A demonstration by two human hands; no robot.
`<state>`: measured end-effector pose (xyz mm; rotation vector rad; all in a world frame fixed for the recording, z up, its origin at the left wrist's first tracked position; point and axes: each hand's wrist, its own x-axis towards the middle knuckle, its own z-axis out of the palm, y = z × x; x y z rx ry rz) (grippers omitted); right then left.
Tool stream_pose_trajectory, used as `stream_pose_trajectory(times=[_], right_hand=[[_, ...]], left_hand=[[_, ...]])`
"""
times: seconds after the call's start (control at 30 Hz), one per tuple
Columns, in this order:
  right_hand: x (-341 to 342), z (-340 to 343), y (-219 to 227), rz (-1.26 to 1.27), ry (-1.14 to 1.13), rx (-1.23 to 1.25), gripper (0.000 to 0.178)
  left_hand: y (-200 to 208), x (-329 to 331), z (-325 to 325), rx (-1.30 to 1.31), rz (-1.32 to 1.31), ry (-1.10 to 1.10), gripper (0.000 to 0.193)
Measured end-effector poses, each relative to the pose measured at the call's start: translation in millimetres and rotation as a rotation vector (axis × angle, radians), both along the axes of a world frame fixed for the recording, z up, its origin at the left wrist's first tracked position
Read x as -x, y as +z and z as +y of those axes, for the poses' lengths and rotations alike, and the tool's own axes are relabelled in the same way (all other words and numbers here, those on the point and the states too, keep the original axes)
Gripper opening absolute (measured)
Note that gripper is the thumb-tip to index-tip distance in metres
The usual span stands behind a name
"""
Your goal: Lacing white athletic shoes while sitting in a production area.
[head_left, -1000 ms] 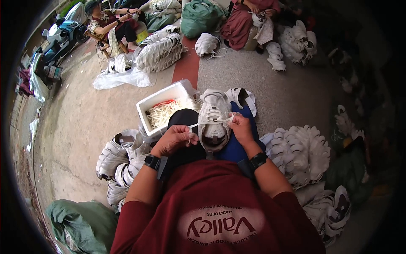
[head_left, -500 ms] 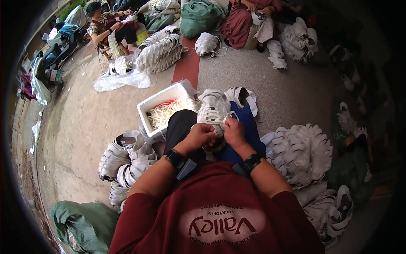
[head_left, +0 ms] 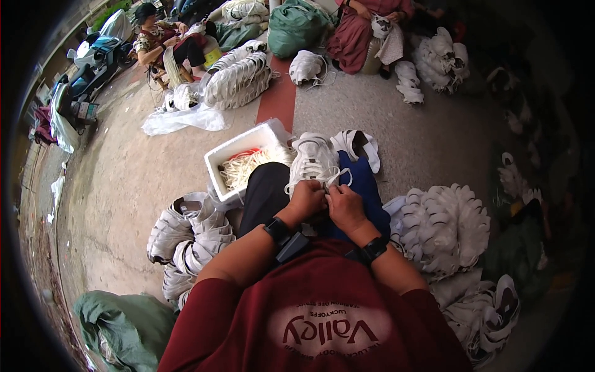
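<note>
A white sneaker lies across my lap, toe pointing away from me. Its white shoelace runs through the eyelets and stands out in loops on both sides near my fingers. My left hand is closed in a pinch at the near end of the lacing. Right beside it, my right hand pinches the lace too, and the fingertips of both hands nearly meet. The exact stretch of lace between the fingers is hidden. Another white shoe rests just beyond my right knee.
A white foam box full of loose laces stands by my left knee. Bundled white shoes lie at my left, with another large bundle at my right. A green sack sits at lower left. Two people work farther off.
My left hand has moved up and right, closer to my right hand. My right hand has shifted slightly down and right. The lace loops have changed shape.
</note>
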<state>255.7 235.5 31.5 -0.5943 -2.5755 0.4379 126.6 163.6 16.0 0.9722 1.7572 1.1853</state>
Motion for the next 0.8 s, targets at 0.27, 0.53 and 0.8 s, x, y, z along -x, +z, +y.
stream_pose_trajectory(times=[0.27, 0.53, 0.8], right_hand=[[-1.7, 1.6, -4.2, 0.025, -0.083, 0.059, 0.013], [31.4, -12.1, 27.4, 0.169, 0.213, 0.1, 0.015], [58.4, -7.7, -12.7, -0.129, 0.152, 0.645, 0.01]], left_hand=[[7.3, 21.7, -35.5, 0.074, 0.533, -0.193, 0.025], [30.2, 61.6, -95.2, -0.064, -0.486, 0.163, 0.006], [6.6, 51.1, -71.0, -0.311, -0.569, 0.332, 0.002]])
